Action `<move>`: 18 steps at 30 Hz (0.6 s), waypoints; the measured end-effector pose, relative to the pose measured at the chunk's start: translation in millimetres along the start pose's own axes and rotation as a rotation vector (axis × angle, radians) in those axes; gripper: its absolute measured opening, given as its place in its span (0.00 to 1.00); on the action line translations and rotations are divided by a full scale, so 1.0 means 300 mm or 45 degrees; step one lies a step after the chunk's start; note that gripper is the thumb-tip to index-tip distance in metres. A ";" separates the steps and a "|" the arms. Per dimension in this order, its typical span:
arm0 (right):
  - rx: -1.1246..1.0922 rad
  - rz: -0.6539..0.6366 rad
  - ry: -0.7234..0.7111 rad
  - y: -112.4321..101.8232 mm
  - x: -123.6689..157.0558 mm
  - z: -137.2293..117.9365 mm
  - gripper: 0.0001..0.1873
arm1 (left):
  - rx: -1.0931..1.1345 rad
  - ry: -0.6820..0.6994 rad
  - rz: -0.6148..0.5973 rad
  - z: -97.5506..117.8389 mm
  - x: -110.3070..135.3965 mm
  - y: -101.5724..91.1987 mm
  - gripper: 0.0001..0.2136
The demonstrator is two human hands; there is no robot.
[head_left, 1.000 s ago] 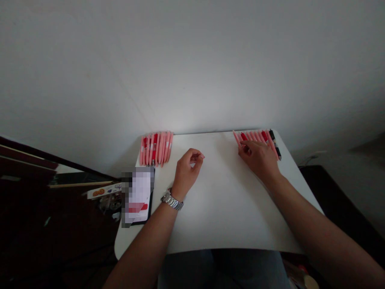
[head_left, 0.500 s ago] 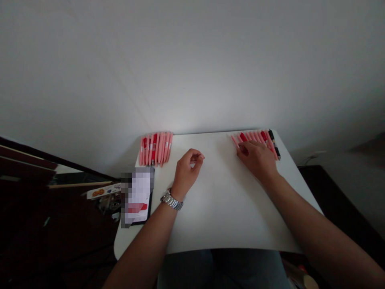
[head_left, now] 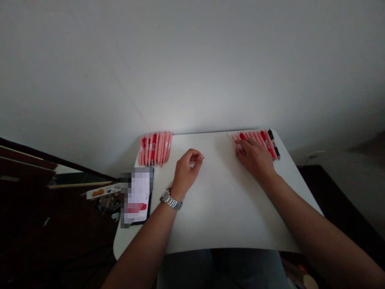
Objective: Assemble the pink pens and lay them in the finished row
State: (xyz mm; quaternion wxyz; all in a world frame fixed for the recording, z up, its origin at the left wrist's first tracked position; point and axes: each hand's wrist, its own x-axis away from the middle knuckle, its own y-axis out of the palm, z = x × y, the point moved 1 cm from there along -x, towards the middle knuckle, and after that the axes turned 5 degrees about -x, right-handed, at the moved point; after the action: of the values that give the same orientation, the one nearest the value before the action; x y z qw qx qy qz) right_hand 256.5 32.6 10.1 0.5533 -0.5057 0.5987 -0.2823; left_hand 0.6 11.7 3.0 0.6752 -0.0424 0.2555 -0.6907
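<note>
My left hand [head_left: 188,168] rests over the middle-left of the white table [head_left: 228,208], thumb and fingertips pressed together, and no object shows in them. My right hand [head_left: 255,158] is at the row of pens near the back right. Its thumb and index finger close on the leftmost pink pen [head_left: 233,138], which still lies on the table. Beside it, partly covered by the hand, lie several more pink pens [head_left: 251,135], red ones [head_left: 243,136] and a black pen [head_left: 273,143] at the right end. A second bundle of pink and red pens [head_left: 162,148] lies at the back left.
A phone or tablet [head_left: 151,188] with a blurred screen lies on the table's left edge. A silver watch [head_left: 172,200] is on my left wrist. The wall [head_left: 195,72] rises directly behind the table. Clutter [head_left: 108,202] sits lower down on the left.
My right hand has shifted slightly left, and its index finger has reached out onto the leftmost pink pen. My left hand has stayed in place.
</note>
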 end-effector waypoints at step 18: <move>-0.041 0.016 0.050 0.007 -0.006 0.017 0.18 | -0.017 -0.011 -0.005 -0.001 0.001 -0.003 0.08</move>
State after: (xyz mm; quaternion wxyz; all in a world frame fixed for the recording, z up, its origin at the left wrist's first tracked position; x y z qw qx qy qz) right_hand 260.7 36.0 7.6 0.5351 -0.5053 0.6169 -0.2789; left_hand -0.4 11.3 3.0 0.6748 -0.0503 0.2570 -0.6900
